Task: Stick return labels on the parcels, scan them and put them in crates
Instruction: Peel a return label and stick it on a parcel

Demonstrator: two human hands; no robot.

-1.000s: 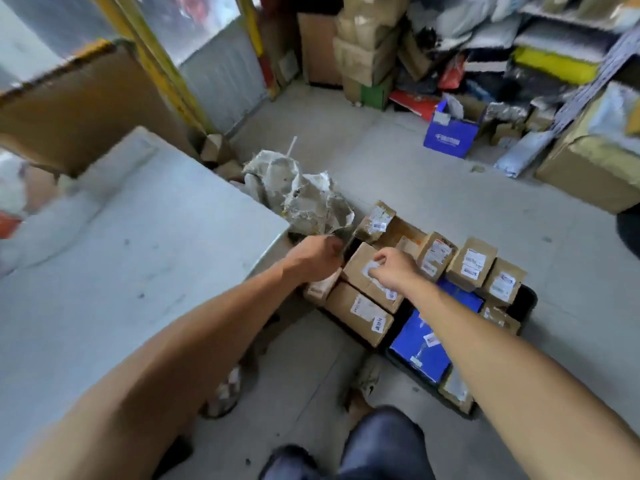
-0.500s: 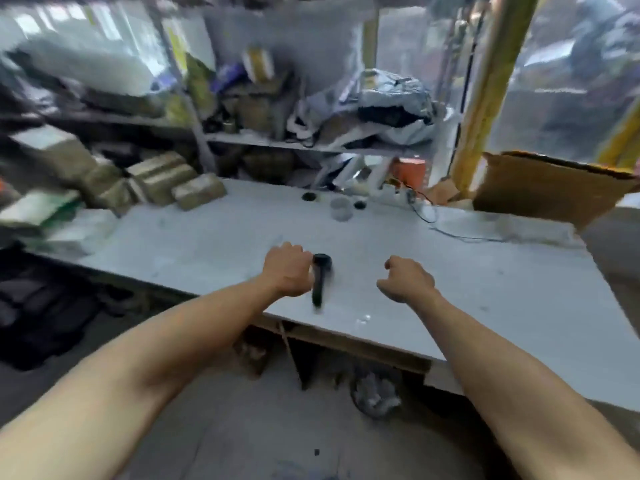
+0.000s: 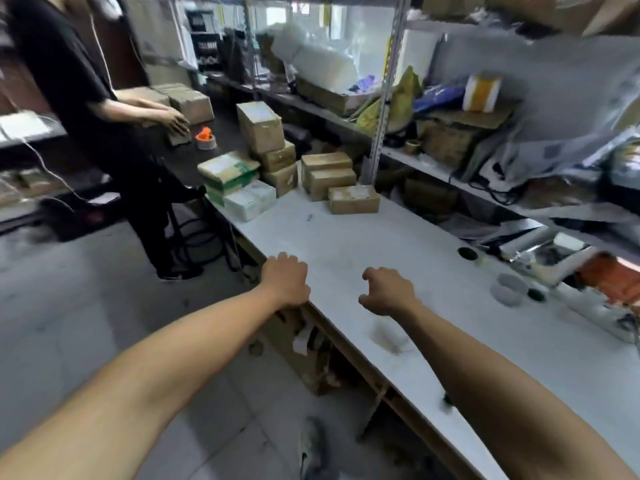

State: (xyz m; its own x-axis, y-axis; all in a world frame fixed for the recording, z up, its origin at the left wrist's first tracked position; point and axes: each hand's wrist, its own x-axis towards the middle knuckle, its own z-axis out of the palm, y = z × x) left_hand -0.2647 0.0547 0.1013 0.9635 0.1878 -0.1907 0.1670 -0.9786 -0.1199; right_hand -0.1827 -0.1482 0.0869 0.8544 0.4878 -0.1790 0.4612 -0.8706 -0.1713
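Both hands empty: left hand [image 3: 285,280] rests loosely curled at the pale grey tabletop [image 3: 398,244] edge, right hand [image 3: 388,291] hovers above it, grip slack. Brown cardboard parcels [image 3: 325,178] stand stacked at the far end, well apart. Those parcels appear outstanding; no crate in view.

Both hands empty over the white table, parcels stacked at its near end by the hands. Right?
Not quite. The head view shows the left hand and right hand empty over the white table, but the parcels are stacked at its far end.
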